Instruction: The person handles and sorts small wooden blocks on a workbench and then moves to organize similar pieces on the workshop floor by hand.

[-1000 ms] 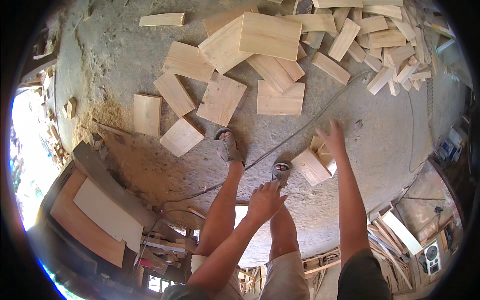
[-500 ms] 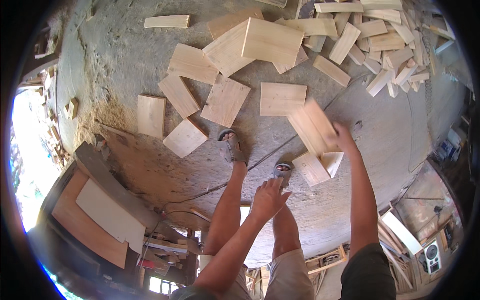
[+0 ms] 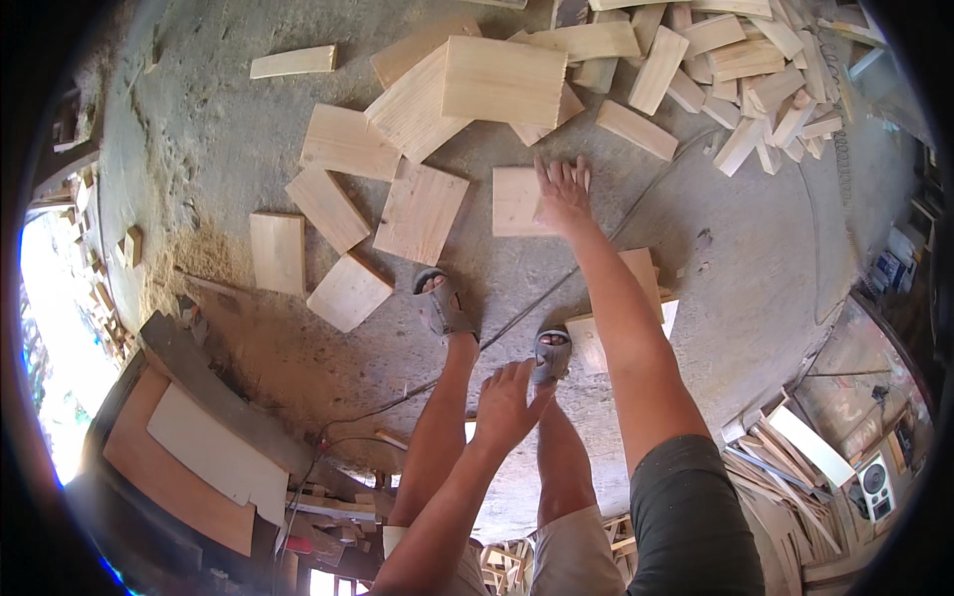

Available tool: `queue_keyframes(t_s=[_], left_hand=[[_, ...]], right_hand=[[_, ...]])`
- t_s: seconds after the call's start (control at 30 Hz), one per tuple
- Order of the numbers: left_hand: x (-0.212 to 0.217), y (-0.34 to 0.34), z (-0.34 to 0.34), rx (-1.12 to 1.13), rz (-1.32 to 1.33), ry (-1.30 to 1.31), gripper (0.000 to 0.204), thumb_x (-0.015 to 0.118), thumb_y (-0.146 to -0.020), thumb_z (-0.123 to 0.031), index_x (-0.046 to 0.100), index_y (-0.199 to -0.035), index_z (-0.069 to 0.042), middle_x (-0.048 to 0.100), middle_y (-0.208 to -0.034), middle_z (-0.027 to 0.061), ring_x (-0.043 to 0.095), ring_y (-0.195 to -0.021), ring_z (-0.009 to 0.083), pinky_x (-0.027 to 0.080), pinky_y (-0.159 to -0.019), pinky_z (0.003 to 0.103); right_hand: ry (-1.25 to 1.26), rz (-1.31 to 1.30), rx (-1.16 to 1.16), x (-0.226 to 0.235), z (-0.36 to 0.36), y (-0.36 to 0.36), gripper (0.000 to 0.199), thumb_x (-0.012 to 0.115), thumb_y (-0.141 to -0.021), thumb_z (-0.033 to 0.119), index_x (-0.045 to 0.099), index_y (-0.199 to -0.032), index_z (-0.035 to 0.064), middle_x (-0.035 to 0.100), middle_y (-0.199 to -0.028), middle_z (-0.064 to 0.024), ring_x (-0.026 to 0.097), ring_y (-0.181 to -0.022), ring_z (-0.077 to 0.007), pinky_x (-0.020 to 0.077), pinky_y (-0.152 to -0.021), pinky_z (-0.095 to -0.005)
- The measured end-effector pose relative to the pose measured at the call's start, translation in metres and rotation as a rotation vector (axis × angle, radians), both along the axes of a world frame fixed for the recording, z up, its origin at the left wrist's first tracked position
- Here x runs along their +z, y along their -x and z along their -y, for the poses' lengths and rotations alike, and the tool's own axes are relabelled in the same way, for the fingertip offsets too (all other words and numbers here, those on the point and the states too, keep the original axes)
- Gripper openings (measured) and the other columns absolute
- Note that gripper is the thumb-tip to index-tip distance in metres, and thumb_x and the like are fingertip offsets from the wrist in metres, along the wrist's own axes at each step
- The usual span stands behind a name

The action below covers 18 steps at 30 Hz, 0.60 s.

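Note:
My right hand point(image 3: 563, 196) reaches out over a flat wooden board point(image 3: 513, 204) on the concrete floor. Its fingers are stretched and spread over the board's right end; whether they press on it is hard to see. Under my right forearm lie a few more board pieces point(image 3: 588, 345), partly hidden by the arm. My left hand point(image 3: 509, 402) hangs above my lower leg, fingers extended, with nothing in it. Left of the right hand lies a squarish board point(image 3: 421, 211), and beyond it a large board point(image 3: 504, 81) rests across others.
A heap of short wood blocks point(image 3: 747, 62) lies at the far right. A dark cable point(image 3: 517, 316) crosses the floor between my sandalled feet. Sawdust point(image 3: 189, 248) is spread at the left. A bench with a white panel point(image 3: 219, 447) stands at the lower left.
My right hand has let go of the board it held near my right foot and moved forward and left to another board. The left hand stays near my leg.

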<state>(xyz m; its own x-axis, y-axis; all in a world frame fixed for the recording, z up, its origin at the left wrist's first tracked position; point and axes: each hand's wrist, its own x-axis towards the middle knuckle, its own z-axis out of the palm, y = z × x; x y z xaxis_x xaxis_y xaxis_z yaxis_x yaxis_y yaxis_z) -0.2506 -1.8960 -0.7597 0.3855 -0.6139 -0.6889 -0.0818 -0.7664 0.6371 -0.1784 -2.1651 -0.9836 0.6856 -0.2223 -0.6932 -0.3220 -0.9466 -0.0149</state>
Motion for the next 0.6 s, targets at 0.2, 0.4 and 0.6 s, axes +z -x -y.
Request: queue_keyframes(t_s=[0.2,0.4,0.6], left_hand=[[-0.014,0.039,0.009,0.165,-0.127,0.138,0.058,0.080,-0.086,-0.029,0.061,-0.131,0.001,0.065,-0.124,0.0258,0.062,-0.114,0.0445,0.047,-0.101,0.051],[-0.004,0.016,-0.007,0.049,-0.043,0.136,0.055,0.081,-0.085,-0.024,0.059,-0.128,0.003,0.066,-0.112,0.0259,0.063,-0.103,0.0452,0.051,-0.088,0.053],[-0.004,0.012,0.020,0.002,-0.030,0.141,0.054,0.079,-0.086,-0.023,0.059,-0.129,0.002,0.066,-0.114,0.0249,0.063,-0.107,0.0458,0.050,-0.091,0.054]], right_hand=[[-0.394,0.067,-0.691,0.019,0.054,0.164,0.067,0.091,-0.067,0.045,0.072,-0.117,0.0044,0.072,-0.117,-0.0183,0.068,-0.109,-0.0361,0.0495,-0.100,-0.0495],[-0.237,-0.130,-0.489,0.072,0.032,0.151,0.088,0.082,-0.074,0.058,0.059,-0.137,0.0012,0.059,-0.135,-0.0286,0.056,-0.127,-0.0441,0.0453,-0.108,-0.0481],[-0.710,0.948,-1.333,-0.020,0.049,-0.055,0.080,0.076,-0.089,0.051,0.052,-0.133,-0.0110,0.062,-0.132,-0.0294,0.059,-0.125,-0.0409,0.0476,-0.102,-0.0468]])
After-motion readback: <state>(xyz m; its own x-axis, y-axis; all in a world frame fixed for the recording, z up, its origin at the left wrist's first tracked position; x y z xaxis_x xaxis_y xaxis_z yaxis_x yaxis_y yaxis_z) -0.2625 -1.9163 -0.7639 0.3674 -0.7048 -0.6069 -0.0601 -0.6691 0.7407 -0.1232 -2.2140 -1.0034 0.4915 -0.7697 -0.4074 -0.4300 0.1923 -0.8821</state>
